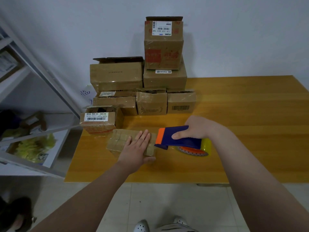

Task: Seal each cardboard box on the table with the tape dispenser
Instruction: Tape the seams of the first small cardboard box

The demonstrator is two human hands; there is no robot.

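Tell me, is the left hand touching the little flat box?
Touching. In the head view the left hand lies flat on top of the little flat box, no gap; the right hand grips the tape dispenser.

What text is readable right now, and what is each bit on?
"159 159 A03 160": top box label.
"J6-506 J6-506", upside down: front-left box label.
"临", handwritten: wall paper.
Everything else printed: too small or blurred.
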